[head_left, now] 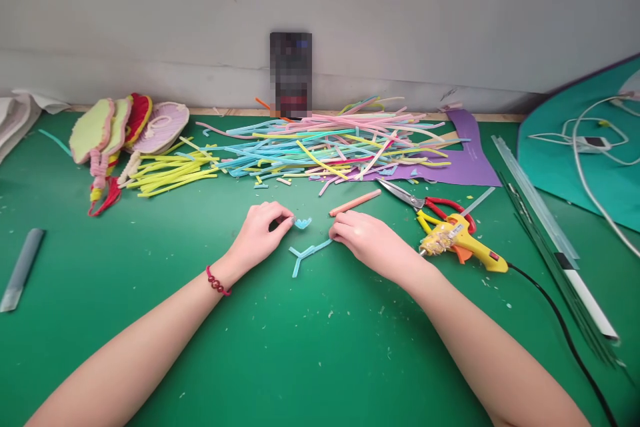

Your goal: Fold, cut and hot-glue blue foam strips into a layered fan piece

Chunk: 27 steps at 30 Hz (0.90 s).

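Note:
My left hand (261,233) rests on the green table, fingers pinched on a small light-blue foam piece (303,222). A red bead bracelet (218,283) circles that wrist. My right hand (367,241) lies palm down, its fingertips closed on the right end of a branched light-blue foam strip (306,255) lying flat between both hands. A salmon-pink foam stick (355,202) lies just beyond my right hand.
A pile of coloured foam strips (330,143) and a purple sheet (467,153) lie behind. Scissors (425,201) and a yellow glue gun (463,240) with black cord sit right. Foam shapes (127,127) are stacked at left, and a grey bar (23,268).

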Each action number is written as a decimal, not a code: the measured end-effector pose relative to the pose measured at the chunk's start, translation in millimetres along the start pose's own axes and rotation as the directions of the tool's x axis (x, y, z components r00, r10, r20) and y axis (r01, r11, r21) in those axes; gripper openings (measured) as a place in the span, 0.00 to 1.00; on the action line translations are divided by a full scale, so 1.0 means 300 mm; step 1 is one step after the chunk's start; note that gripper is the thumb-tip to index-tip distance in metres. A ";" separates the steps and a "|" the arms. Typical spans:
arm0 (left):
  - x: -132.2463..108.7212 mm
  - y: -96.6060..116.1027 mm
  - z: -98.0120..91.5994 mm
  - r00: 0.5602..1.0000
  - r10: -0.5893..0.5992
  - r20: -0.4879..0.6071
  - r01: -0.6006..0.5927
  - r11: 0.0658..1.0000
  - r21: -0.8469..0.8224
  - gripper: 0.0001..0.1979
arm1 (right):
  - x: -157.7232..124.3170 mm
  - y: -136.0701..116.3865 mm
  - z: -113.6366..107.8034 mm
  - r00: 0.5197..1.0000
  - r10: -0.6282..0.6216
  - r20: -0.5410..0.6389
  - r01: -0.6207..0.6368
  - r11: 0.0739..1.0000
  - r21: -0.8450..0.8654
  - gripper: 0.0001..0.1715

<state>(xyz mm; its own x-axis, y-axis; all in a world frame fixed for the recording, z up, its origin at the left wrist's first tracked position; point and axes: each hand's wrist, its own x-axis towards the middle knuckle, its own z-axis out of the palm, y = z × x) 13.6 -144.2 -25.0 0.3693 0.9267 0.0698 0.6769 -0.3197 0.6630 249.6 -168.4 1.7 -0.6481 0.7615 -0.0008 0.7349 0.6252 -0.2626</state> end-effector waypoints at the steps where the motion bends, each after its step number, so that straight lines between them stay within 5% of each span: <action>1: -0.004 0.003 0.003 1.000 0.019 0.011 -0.019 1.000 0.009 0.09 | -0.009 0.001 -0.019 0.998 0.021 0.054 -0.020 1.000 -0.011 0.11; 5: -0.026 0.022 0.020 0.988 0.135 0.068 -0.139 0.989 0.051 0.09 | -0.035 -0.005 -0.079 0.981 0.108 0.163 -0.100 0.993 -0.055 0.09; 11: -0.039 0.032 0.031 0.974 0.219 0.062 -0.226 0.964 0.142 0.09 | -0.021 0.014 -0.039 0.983 0.177 -0.052 -0.178 0.984 -0.022 0.12; 17: -0.034 0.038 0.028 0.981 0.187 0.053 -0.194 0.966 0.173 0.07 | -0.004 0.025 -0.007 0.974 0.207 -0.097 -0.213 0.975 -0.055 0.13; 24: -0.034 0.036 0.027 0.987 0.157 0.028 -0.160 0.977 0.145 0.08 | -0.025 -0.056 -0.049 0.999 0.034 -0.004 -0.034 0.999 0.039 0.06; 27: -0.041 0.037 0.021 0.970 0.244 -0.016 -0.239 0.958 0.160 0.09 | -0.022 -0.072 -0.042 0.999 -0.006 0.054 0.001 0.997 0.081 0.03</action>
<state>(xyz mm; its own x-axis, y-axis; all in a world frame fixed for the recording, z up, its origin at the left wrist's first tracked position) 20.6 -160.5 -23.1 0.5134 0.8235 0.2412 0.6622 -0.5590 0.4990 240.4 -184.7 19.5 -0.6620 0.7478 -0.0511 0.7156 0.6102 -0.3400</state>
